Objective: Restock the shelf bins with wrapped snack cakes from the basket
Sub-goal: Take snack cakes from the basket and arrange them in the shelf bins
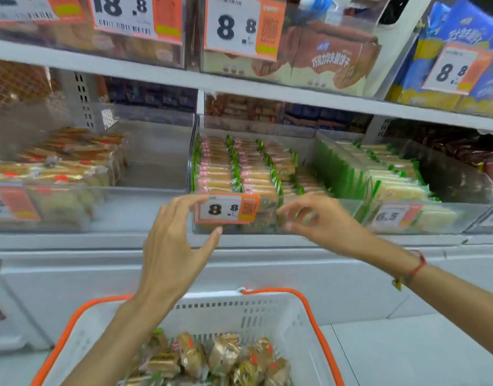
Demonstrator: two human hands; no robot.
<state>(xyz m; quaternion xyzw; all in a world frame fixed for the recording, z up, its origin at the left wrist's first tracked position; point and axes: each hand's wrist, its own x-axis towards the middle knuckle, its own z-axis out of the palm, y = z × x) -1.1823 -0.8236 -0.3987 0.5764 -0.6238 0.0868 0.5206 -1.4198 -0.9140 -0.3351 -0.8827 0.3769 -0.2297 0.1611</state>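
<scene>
1. From the head camera, a white plastic basket [270, 313] with orange handles sits low at the front. A loose heap of wrapped snack cakes [212, 358] lies in its bottom: golden-brown pieces in clear, crinkled film, some with red marks, some with green ends.

2. Straight ahead, on the middle shelf, a clear shelf bin [237, 176] holds neat rows of the same sort of cake, stood on edge. They are pale tan, with pink labels on top and green wrapper edges between the rows. The right-hand row sits lower than the other two.

3. An orange-edged price tag [226, 208] reading 8.8 hangs on the bin's front wall.

4. The left hand [175, 243] is raised at the tag's left edge, fingers spread wide, forefinger by the top corner and thumb tip near the lower edge. It holds nothing.

5. The right hand [315, 218] reaches in at the bin's front, right of the tag. Its fingers are curled narrowly. It is blurred, and I cannot tell if it pinches a wrapper.

6. Neighbouring bins hold tan cakes on the left and pale cream, green-wrapped ones on the right.
</scene>
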